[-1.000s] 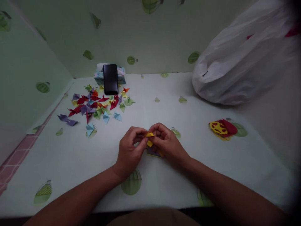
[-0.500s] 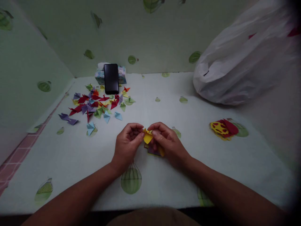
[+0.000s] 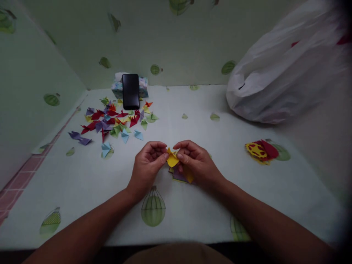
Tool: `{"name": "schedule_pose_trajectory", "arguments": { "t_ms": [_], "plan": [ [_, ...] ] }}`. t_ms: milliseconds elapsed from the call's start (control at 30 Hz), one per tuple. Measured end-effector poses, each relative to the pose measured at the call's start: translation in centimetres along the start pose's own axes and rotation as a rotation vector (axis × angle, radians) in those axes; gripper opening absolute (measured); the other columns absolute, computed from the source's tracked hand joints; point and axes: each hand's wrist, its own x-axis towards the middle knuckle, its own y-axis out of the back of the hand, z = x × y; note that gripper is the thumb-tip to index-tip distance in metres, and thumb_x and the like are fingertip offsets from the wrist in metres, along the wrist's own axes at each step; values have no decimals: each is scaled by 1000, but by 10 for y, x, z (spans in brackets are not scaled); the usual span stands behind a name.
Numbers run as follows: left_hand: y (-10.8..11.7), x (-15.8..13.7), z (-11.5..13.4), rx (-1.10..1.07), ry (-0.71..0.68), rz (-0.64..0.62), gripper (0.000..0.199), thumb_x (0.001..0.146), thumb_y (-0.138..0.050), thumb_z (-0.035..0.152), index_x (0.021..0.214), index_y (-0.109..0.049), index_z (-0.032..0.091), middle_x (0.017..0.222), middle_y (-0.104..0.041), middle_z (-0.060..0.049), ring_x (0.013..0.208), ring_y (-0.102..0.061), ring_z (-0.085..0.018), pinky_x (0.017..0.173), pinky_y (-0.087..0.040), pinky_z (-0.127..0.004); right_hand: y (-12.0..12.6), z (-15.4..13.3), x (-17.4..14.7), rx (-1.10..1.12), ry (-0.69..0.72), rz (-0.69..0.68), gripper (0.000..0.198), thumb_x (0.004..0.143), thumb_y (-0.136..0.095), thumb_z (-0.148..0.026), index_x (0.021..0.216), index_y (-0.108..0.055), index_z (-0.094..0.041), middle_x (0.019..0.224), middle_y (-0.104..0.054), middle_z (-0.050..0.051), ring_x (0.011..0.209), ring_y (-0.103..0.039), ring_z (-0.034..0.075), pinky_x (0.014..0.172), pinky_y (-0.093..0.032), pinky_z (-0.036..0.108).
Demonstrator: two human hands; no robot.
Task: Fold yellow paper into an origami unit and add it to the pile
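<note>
A small yellow folded paper crane (image 3: 172,160) is held between both hands at the middle of the table. My left hand (image 3: 148,165) pinches its left side between thumb and fingers. My right hand (image 3: 196,161) grips its right side, thumb on top. Beneath the right hand lie some flat paper pieces, one purple with a yellow edge (image 3: 180,176), partly hidden by the fingers. To the left, farther back, is a loose pile of folded paper cranes (image 3: 110,121) in red, purple, green, blue, yellow and orange.
A black phone (image 3: 131,91) leans on a patterned tissue box (image 3: 143,87) behind the pile. A large white plastic bag (image 3: 264,80) fills the back right. Yellow and red cut paper pieces (image 3: 261,151) lie at the right. Walls stand at the back and left.
Both hands have risen very slightly with the yellow paper crane still between them. The crane's left point shows more clearly between the fingers. The other things have stayed in place.
</note>
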Motion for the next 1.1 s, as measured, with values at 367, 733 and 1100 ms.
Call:
{"name": "schedule_pose_trajectory", "arguments": {
  "t_ms": [367, 733, 1100],
  "plan": [
    [-1, 2, 11, 116, -4, -73, 24, 74, -76, 19, 95, -65, 18, 85, -66, -1, 79, -64, -12, 74, -55, -24, 12, -6, 4, -529, 310, 31, 10, 84, -72, -29, 91, -73, -22, 84, -63, 2, 76, -58, 16, 70, -44, 31],
    [-1, 1, 11, 166, -32, -125, 22, 75, -74, 19, 94, -64, 18, 83, -67, -2, 77, -65, -13, 70, -58, -25, 11, -6, 4, -550, 283, 48, 12, 87, -66, -27, 78, -66, -20, 79, -60, 2, 74, -56, 15, 68, -43, 30],
    [-5, -4, 9, 186, -19, -126, 19, 77, -73, 17, 93, -64, 18, 85, -67, -2, 77, -65, -13, 69, -57, -24, 3, 2, 1, -270, 33, 113, 18, 84, -66, -34, 76, -57, -20, 64, -56, -3, 55, -49, 11, 53, -38, 25]
  ]
}}
